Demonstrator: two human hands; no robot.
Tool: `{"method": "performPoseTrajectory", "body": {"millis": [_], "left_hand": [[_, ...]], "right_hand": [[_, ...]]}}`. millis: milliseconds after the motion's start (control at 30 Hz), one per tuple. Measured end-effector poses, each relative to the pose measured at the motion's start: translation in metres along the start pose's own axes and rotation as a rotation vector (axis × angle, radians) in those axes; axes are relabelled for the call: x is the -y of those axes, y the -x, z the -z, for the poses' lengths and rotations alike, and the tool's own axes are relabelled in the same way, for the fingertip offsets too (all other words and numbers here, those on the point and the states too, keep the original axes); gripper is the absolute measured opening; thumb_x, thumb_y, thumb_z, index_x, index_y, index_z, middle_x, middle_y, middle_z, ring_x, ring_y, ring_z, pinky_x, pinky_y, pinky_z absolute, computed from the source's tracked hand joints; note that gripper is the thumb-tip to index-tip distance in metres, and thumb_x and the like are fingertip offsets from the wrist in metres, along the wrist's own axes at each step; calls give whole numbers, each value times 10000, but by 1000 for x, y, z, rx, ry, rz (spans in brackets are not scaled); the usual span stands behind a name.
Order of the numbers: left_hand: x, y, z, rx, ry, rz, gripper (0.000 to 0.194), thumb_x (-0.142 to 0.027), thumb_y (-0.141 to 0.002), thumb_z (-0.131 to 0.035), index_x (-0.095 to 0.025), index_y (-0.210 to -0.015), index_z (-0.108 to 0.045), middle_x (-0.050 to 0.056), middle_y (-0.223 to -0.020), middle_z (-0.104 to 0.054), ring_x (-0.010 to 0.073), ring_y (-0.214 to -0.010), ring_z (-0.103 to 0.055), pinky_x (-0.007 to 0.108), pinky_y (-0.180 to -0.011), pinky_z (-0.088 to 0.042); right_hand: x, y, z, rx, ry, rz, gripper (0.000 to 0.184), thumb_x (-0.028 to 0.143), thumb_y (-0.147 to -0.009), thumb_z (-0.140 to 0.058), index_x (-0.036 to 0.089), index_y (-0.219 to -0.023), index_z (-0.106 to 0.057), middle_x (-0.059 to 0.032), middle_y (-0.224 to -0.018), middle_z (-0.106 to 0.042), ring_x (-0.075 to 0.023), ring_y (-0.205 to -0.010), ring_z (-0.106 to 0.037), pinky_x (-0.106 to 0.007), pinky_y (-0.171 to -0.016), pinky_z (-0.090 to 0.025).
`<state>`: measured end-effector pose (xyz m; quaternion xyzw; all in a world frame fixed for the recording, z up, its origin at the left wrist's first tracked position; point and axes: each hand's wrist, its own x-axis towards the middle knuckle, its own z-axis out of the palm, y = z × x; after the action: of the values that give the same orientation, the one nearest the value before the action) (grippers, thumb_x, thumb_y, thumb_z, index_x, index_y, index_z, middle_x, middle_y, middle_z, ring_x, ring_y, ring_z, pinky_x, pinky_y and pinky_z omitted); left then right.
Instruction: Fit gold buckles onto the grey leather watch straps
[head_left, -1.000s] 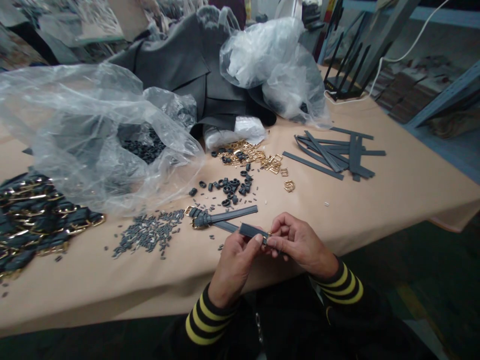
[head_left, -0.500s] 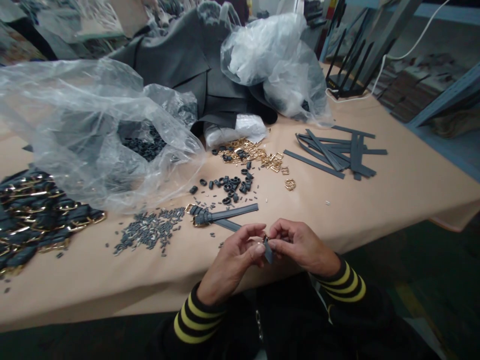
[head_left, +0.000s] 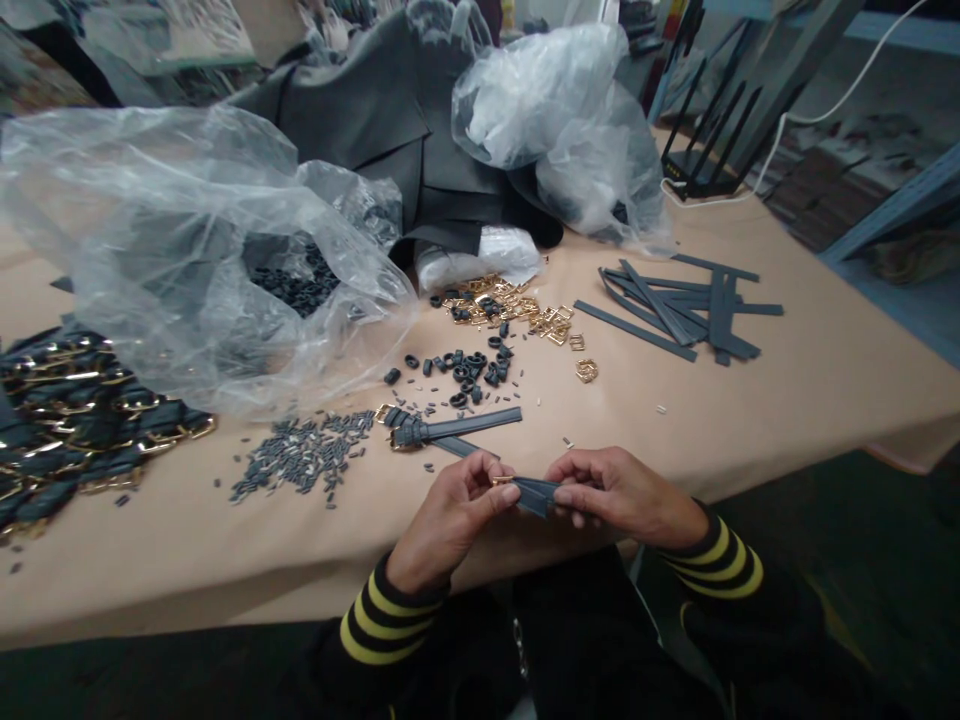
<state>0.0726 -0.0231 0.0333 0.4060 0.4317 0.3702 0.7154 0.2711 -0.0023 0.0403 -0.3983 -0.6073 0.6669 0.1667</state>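
Over the table's front edge, my left hand (head_left: 459, 510) pinches the buckle end of a dark grey strap (head_left: 534, 492); a bit of the gold buckle (head_left: 502, 480) shows at its fingertips. My right hand (head_left: 611, 495) grips the same strap further along, its fingers closed on it. The strap looks folded, with two layers spreading apart between the hands. Just beyond my left hand lie straps with gold buckles (head_left: 420, 430) and dark loops on them. Dark strap loops (head_left: 472, 370) sit in a loose group past those.
Small grey pieces (head_left: 300, 455) are heaped on the left, beside finished-looking buckled straps (head_left: 67, 420). Gold buckles (head_left: 551, 322) lie mid-table, loose grey straps (head_left: 675, 305) to the right. Clear plastic bags (head_left: 187, 250), dark sheet material (head_left: 360, 100) and a black router (head_left: 701, 170) stand behind.
My hands have moved apart, drawing the strap out sideways between them. The buckle has come to my left fingertips, and my right hand has shifted right along the strap.
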Motion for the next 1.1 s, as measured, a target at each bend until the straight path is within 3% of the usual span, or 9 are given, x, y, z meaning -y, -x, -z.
{"method": "performPoseTrajectory", "body": {"millis": [100, 267, 400, 533, 667, 833, 900, 1000, 1100], "left_hand": [[-1, -1, 1, -60, -68, -18, 209, -210, -730, -624, -152, -689, -428, -25, -703, -521, 85, -637, -504, 214, -600, -380], [2, 1, 4, -80, -110, -72, 192, -218, -737, -619, -151, -689, -446, -38, -665, -510, 74, -622, -498, 200, -595, -387], [0, 1, 10, -98, -60, -21, 185, -238, -715, -638, -145, -776, -489, -34, -667, -543, 76, -597, -529, 201, -583, -422], [-5, 0, 16, -69, -166, 72, 213, -314, -779, -550, -104, -744, -538, 3, -581, -576, 78, -486, -528, 196, -494, -423], [-5, -3, 22, -197, -191, 17, 230, -337, -797, -519, -116, -733, -523, 2, -585, -591, 69, -453, -519, 182, -452, -417], [5, -6, 31, -330, -209, -7, 215, -329, -805, -508, -126, -734, -510, -13, -571, -584, 63, -438, -507, 173, -431, -411], [8, -7, 33, -339, -212, -6, 219, -333, -808, -502, -127, -735, -513, -13, -569, -585, 64, -436, -509, 174, -432, -414], [10, -7, 34, -348, -197, -20, 222, -337, -809, -500, -130, -730, -514, -17, -560, -585, 62, -425, -507, 174, -431, -414], [9, -7, 34, -375, -167, -27, 223, -342, -801, -508, -132, -726, -510, -20, -553, -583, 64, -413, -506, 173, -418, -408]], "right_hand": [[2, -3, 1, 47, -2, 6, 188, 290, -773, -584, 129, -870, -584, -2, -673, -593, -84, -544, -537, -187, -508, -409], [3, -15, -1, 6, 37, 32, 191, 323, -795, -557, 138, -764, -521, 15, -610, -555, -83, -521, -509, -191, -500, -390], [8, -23, -5, -49, 295, 108, 129, 273, -793, -558, 151, -760, -532, 29, -605, -534, -85, -549, -480, -192, -512, -351], [21, -34, -8, -97, 568, 170, 89, 245, -785, -564, 161, -757, -565, 28, -622, -550, -92, -567, -477, -204, -535, -331], [33, -60, -1, -100, 681, 178, 143, 285, -810, -530, 173, -754, -600, 18, -625, -580, -101, -572, -500, -205, -546, -337], [40, -114, -1, -413, 891, 66, 292, 373, -828, -474, 168, -660, -598, -30, -592, -607, -140, -567, -541, -235, -555, -347], [39, -133, -8, -467, 960, 8, 260, 360, -793, -515, 165, -642, -598, -56, -610, -625, -168, -598, -564, -252, -562, -349], [35, -147, -15, -485, 996, -32, 161, 283, -766, -534, 164, -682, -602, -72, -656, -639, -188, -645, -577, -260, -570, -355], [33, -141, -13, -410, 915, 36, 93, 242, -762, -544, 174, -709, -580, -18, -643, -614, -141, -609, -550, -231, -563, -363]]}}
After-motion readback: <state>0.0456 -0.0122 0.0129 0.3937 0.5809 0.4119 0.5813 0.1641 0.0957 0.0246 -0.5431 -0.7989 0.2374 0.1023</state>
